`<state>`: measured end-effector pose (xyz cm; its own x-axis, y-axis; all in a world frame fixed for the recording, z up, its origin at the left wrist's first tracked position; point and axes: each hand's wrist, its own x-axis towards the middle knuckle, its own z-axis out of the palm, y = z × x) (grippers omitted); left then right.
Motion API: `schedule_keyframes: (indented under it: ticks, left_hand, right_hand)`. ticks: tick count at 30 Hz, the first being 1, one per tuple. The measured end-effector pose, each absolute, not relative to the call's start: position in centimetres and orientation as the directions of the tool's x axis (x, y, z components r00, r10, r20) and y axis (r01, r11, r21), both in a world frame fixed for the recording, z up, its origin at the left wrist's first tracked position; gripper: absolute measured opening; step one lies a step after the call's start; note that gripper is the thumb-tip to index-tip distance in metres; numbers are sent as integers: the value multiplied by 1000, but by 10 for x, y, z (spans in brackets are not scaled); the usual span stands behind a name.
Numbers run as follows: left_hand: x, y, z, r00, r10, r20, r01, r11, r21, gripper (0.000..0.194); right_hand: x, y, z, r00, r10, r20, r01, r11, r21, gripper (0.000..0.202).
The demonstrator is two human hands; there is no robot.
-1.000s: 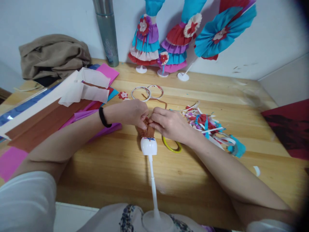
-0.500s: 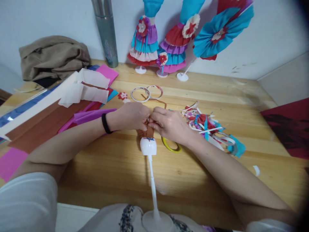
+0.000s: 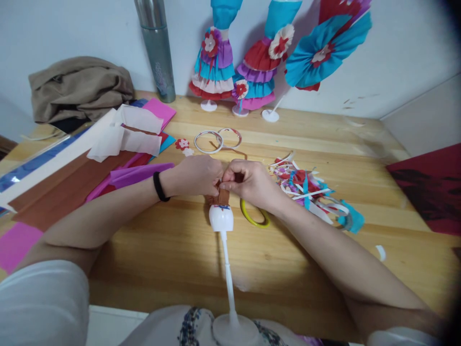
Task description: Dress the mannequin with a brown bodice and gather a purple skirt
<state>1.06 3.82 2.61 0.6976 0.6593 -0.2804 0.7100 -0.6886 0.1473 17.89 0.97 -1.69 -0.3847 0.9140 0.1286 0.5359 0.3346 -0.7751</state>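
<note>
A white doll head (image 3: pixel 221 218) on a thin white stand lies tilted, its round base against my body. Brown crepe paper (image 3: pixel 222 196) covers the end of the head farther from me. My left hand (image 3: pixel 200 175) is closed on the brown paper from the left, its fingertips partly hidden. At the paper's right upper edge my right hand (image 3: pixel 250 182) pinches with thumb and forefinger; what lies between those fingertips is too small to make out. A yellow tape ring (image 3: pixel 255 222) lies beside my right wrist.
Folded crepe sheets (image 3: pixel 72 187) spread across the left. Tape rings (image 3: pixel 209 142) and paper flowers (image 3: pixel 182 143) lie beyond my hands. Paper scraps (image 3: pixel 302 182) are heaped right. Ruffled paper dresses (image 3: pixel 212 67), a bottle (image 3: pixel 158 62) and brown cloth (image 3: pixel 82 89) stand or lie at the back.
My right hand has turned and drawn slightly right from my left hand, its thumb and forefinger now showing in a pinch. My left hand has barely moved.
</note>
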Motion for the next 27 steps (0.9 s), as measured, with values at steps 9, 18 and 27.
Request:
schedule_keyframes:
  ticks: [9,18,27]
  left_hand:
    - [8,40,21,719,645,-261,691,-702,169,16]
    - [9,42,20,727,639,-253,685,-704,189,22]
    - [6,43,18,765,608,-213,645,-724,246,13]
  right_hand:
    - [177,12,-23,-333,937,-101,298,3,-955,19]
    - [177,13,-17,-330,936,-122,184,-64,-981,23]
    - [188,8,3,-658,739,143,326,451,-831,18]
